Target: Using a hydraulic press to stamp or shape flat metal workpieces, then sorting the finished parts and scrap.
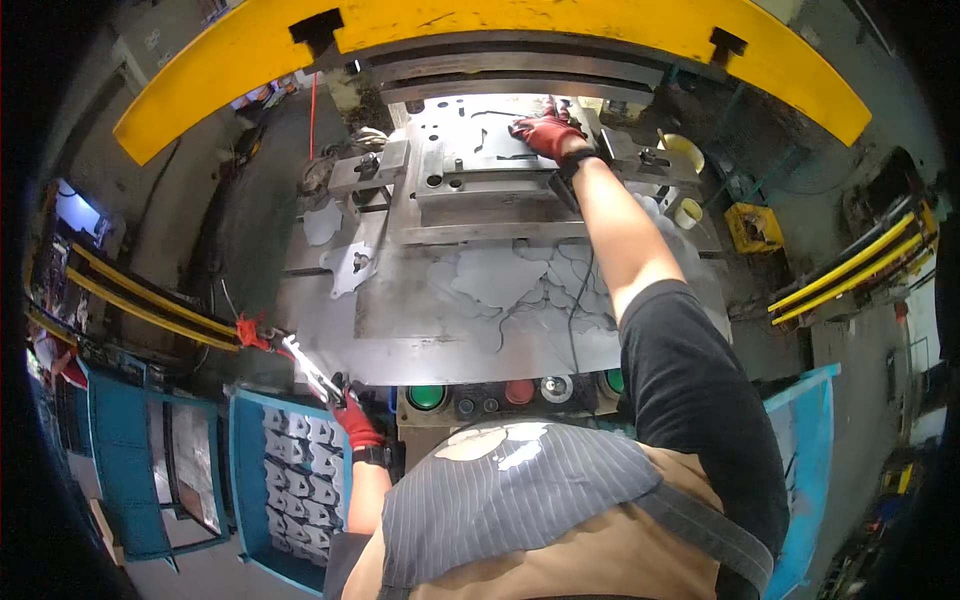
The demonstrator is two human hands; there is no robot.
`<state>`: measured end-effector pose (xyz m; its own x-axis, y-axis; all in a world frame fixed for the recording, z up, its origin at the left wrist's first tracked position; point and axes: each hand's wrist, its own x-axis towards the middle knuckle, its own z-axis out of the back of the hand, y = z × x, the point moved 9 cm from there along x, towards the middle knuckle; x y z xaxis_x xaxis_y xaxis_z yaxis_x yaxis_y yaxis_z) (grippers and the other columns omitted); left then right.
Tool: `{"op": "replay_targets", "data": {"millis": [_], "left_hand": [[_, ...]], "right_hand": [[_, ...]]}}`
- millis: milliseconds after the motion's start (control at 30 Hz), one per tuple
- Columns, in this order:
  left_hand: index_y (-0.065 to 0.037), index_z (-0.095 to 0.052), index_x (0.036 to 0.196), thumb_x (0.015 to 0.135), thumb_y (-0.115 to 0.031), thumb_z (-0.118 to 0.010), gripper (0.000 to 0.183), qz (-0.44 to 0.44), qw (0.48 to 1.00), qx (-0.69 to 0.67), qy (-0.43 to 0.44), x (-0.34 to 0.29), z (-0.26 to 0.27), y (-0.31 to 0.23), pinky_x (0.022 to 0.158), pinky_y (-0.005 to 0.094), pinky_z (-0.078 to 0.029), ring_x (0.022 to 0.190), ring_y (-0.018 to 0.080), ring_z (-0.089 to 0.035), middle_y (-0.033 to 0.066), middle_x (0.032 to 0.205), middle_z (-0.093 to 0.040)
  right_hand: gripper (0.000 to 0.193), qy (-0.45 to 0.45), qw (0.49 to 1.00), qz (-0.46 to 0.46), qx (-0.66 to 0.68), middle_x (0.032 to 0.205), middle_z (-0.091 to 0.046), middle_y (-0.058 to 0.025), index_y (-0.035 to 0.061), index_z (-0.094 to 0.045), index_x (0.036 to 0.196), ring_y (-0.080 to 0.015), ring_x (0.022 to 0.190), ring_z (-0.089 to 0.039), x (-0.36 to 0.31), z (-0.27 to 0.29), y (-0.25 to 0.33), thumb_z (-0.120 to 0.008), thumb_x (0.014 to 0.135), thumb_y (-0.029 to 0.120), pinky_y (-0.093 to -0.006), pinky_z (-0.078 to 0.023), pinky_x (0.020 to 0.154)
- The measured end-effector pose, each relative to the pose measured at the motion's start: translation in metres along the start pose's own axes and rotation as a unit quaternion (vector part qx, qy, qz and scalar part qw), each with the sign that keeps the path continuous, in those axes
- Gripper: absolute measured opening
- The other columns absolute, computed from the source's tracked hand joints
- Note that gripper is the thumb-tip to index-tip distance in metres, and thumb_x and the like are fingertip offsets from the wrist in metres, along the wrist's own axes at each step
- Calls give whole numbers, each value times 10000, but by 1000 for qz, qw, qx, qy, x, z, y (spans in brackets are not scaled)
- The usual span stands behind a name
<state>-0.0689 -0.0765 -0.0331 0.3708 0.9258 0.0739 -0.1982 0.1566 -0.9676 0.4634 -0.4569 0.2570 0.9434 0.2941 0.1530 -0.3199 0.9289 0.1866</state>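
My left hand (357, 424), in a red glove, is closed at the lower left beside the control panel. It grips a bright flat metal part (312, 370), seen nearly edge-on and tilted up to the left. My right hand (550, 136), also red-gloved, reaches far forward into the press, over the steel die (470, 140). Its fingers are low over the right part of the die surface; glare and the glove hide whether they hold anything. Thin dark slots or strips mark the die near that hand. The yellow press ram (520, 28) spans above.
Flat metal blanks (500, 278) lie on the steel table (400, 345), with another cut plate (350, 268) at left. Green and red buttons sit on the control panel (480, 395). A blue bin (238, 470) holds stacked parts; another blue bin (815, 470) stands right. Yellow rails (150, 290) flank the left.
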Motion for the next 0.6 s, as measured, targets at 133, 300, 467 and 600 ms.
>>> {"op": "replay_targets", "data": {"millis": [133,300,467,600], "left_hand": [[66,-538,1089,854,-144,-554,315,19,993,96,-65,-19,57,14,805,315,-429,878,230,-542,139,996,-592],[-70,-524,1149,866,-225,-524,322,147,985,-66,-56,-46,111,79,650,354,-472,774,190,-561,89,942,-618],[-88,-521,1167,858,-320,-514,386,178,947,-34,267,-59,36,121,681,360,-474,789,221,-586,100,948,-627],[-67,-519,1190,863,-223,-517,363,-59,863,188,465,-41,-75,129,768,361,-464,857,264,-590,153,986,-625]], "right_hand": [[409,-307,872,190,331,1146,-552,-139,107,-519,1203,-254,1093,-494,-101,63,-65,-592,842,285,-336,-328,983],[262,-265,678,-143,670,1068,-587,-71,10,-557,1096,-143,930,-555,-324,-8,-229,-544,869,140,-275,-446,813],[331,-199,855,-256,405,1205,-508,-132,34,-497,1202,-227,1036,-521,-525,-202,-346,-472,895,154,-340,-428,898],[355,64,928,-108,350,1288,-431,-97,82,-492,1223,-223,1112,-466,-532,-309,-324,-493,874,147,-348,-394,946]]}}
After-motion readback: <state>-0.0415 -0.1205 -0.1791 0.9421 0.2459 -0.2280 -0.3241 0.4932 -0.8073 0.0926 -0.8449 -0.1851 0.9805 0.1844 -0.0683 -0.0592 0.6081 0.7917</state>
